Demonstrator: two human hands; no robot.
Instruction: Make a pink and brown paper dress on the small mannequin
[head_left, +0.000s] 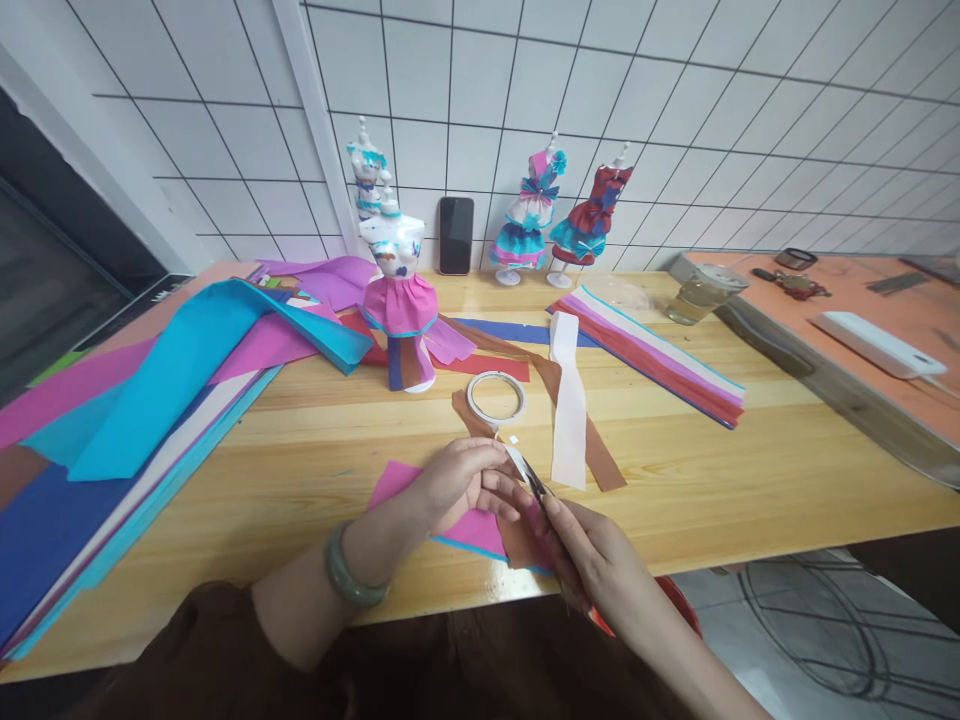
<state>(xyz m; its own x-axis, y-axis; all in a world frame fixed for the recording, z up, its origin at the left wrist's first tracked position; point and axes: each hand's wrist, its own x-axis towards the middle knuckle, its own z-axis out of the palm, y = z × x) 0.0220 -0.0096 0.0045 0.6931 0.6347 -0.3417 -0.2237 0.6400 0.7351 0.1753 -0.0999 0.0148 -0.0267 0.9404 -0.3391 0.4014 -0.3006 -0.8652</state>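
- A pair of scissors (pixel 534 482) was gripped in the right hand (pixel 592 545), its blades pointed toward the left hand (pixel 466 480).
- A small white strip (pixel 516 458) was pinched at the thumb and fingertips of the left hand, whose other fingers were loosely curled; the strip was positioned right beside the blades.
- A tape roll (pixel 523 402) was laid flat on the worktop (pixel 300 520), just beyond the left hand.
- A pink sheet (pixel 394 483), edged in blue, was partly covered by both hands, and a brown piece (pixel 523 545) was laid over it.
- A long pale strip (pixel 568 420) was spread to the right of the roll.
- A dress form (pixel 390 245) was stood upright behind, dressed in a pink skirt (pixel 401 303).
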